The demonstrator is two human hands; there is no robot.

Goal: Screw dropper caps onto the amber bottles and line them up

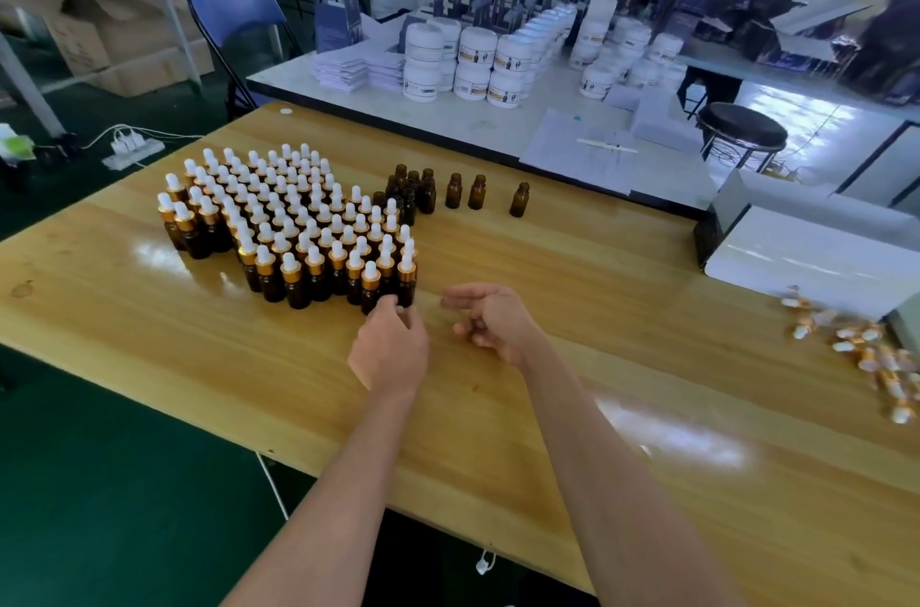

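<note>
1. Just below the middle of the frame, the left hand [391,347] reaches forward, its back to the camera and its fingers curled at the foot of the front row of capped bottles [298,228].
2. Its fingertips [400,305] touch the base of the nearest bottles there. Whether they pinch one bottle or only rest against the glass, I cannot tell.
3. To its right the right hand [490,322] hovers just above the wooden table [547,407]. Its fingers are loosely bent, the forefinger points left, and it holds nothing.
4. The two hands are near each other but do not touch.
5. The capped bottles stand upright in a dense block, left of centre, with white bulbs and gold collars over amber glass.
6. Behind the block's right end, a small cluster of uncapped bottles [413,193] stands close together.
7. Further right, three more open amber bottles stand in a loose row, apart from one another [453,191] [477,192] [519,199].
8. At the right edge of the frame, loose dropper caps [866,352] lie in a scattered heap on the table, well apart from both hands.
9. Above that heap sits a white box [796,253].
</note>
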